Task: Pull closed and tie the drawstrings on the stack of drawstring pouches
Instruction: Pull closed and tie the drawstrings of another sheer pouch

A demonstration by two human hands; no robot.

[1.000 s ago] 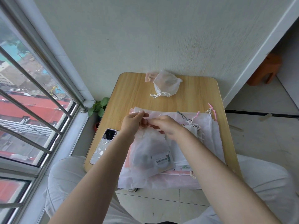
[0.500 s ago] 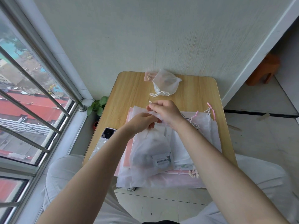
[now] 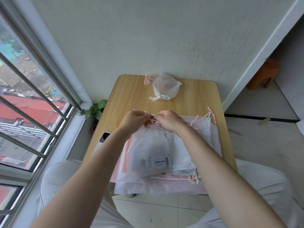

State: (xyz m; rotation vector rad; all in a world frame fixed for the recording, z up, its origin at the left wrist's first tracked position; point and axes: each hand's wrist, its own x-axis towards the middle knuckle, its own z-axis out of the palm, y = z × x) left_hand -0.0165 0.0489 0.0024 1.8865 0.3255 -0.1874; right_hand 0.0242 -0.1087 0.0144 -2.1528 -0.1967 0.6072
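Item in hand: translucent white drawstring pouch (image 3: 148,150) atop stack (image 3: 204,145) on wooden table (image 3: 131,94); left hand (image 3: 134,120) and right hand (image 3: 167,120) each pinch its cord, mouth gathered. Done: one tied white pouch (image 3: 165,87) at far edge. Remaining: stack untied

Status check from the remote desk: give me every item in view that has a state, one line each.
left hand: fingers pinching the white drawstring at the top pouch's mouth
right hand: fingers pinching the same drawstring
top pouch: filled, lying on the stack, not yet tied
stack of pouches: flat, strings loose
far pouch: cinched and tied, set apart by the wall
phone: face down, partly under the left arm
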